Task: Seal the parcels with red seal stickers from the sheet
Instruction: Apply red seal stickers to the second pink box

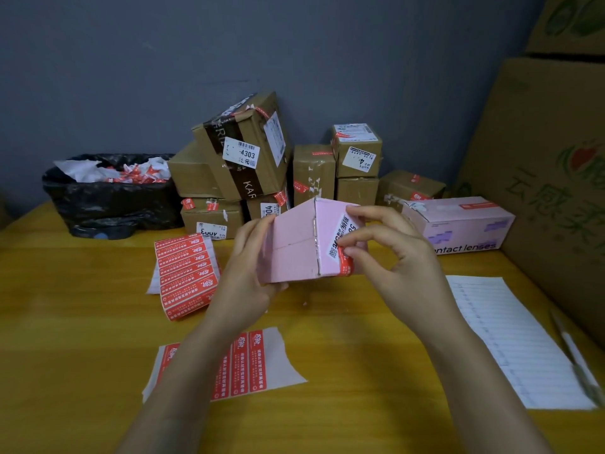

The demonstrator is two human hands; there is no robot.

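Pink parcel [294,244]: held above the counter [82,306], one corner toward me. My left grip [252,253] clasps its left face. My right grip [376,247] pinches a red seal sticker [344,262] onto its lower right edge. Sticker sheet [248,365]: flat below my left grip, stickers remaining. Sealed brown parcels [242,152]: stacked beyond both grips.

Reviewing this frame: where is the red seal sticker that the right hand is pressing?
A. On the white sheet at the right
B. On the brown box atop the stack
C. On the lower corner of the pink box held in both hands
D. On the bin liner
C: the right hand presses the red seal sticker onto the lower corner of the pink box, which the left hand steadies above the table.
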